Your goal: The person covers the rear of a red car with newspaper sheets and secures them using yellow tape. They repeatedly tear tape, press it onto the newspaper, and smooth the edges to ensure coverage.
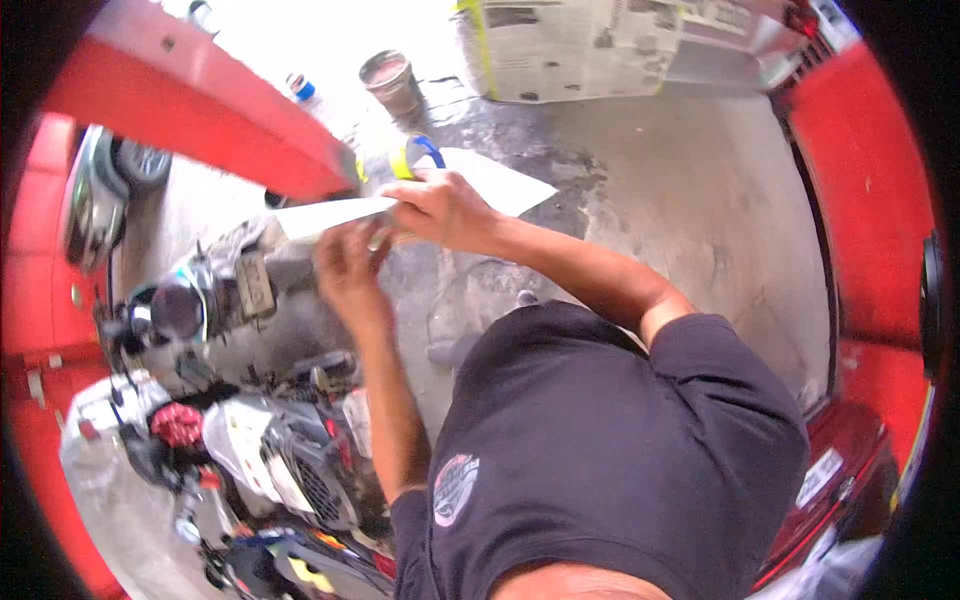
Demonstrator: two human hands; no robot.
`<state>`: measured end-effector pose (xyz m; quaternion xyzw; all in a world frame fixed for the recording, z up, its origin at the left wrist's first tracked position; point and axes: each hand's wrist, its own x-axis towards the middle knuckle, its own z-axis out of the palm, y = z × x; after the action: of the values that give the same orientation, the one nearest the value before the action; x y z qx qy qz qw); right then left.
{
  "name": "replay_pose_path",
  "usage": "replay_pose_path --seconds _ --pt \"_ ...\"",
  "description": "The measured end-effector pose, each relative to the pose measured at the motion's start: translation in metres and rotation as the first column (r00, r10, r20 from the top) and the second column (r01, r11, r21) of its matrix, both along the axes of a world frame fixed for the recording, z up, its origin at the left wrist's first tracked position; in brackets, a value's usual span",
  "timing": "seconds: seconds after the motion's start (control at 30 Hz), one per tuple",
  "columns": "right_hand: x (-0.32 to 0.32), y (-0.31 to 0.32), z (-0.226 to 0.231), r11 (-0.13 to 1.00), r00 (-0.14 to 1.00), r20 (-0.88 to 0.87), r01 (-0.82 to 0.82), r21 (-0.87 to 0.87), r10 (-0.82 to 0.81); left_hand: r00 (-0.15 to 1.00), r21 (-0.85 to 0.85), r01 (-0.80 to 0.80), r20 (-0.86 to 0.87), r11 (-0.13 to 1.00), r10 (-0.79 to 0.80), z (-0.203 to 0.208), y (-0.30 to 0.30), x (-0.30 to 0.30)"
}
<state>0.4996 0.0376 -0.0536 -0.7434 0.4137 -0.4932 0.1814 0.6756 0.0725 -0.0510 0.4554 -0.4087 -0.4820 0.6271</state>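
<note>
A white sheet point(335, 215), apparently paper, stretches out to the left of my hands. More white sheet point(495, 182) shows beyond my right forearm; I cannot tell if it is one piece. My right hand point(440, 212) is closed on the sheet, with fingers pointing left. Just below and left of it, my left hand point(350, 262) has curled fingers by the sheet's lower edge. Something small and pale shows at those fingertips, too blurred to name. A yellow, grey and blue object point(408, 158) appears right behind my hands, partly hidden by them.
A red post point(215, 100) slants in at the upper left. Beyond my hands are a bucket point(390, 82), a small blue can point(300, 88) and a newspaper-covered vehicle panel point(570, 50). Motorcycles point(290, 460) crowd the left side. A dark red car point(840, 480) stands at the lower right.
</note>
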Motion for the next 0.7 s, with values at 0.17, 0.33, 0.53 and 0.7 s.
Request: replay_pose_path --seconds 0.17,0.33,0.53,0.7 --pt "0.003 0.027 -0.025 0.979 0.99 -0.086 -0.1 0.178 0.116 0.995 0.095 0.02 -0.096 0.995 -0.011 -0.035 0.013 -0.02" --pt "0.002 0.038 -0.026 0.935 0.968 -0.123 -0.174 0.31 0.221 0.982 0.112 -0.032 -0.183 0.993 0.052 -0.048 0.027 -0.022" --pt "0.006 0.033 -0.037 0.929 0.955 -0.102 -0.243 0.28 0.28 0.991 0.055 -0.071 -0.111 0.996 0.077 -0.053 0.034 -0.023" --pt "0.009 0.028 -0.034 0.91 0.915 -0.178 -0.306 0.28 0.362 0.985 0.087 -0.097 -0.136 0.991 0.109 -0.054 0.035 -0.02"
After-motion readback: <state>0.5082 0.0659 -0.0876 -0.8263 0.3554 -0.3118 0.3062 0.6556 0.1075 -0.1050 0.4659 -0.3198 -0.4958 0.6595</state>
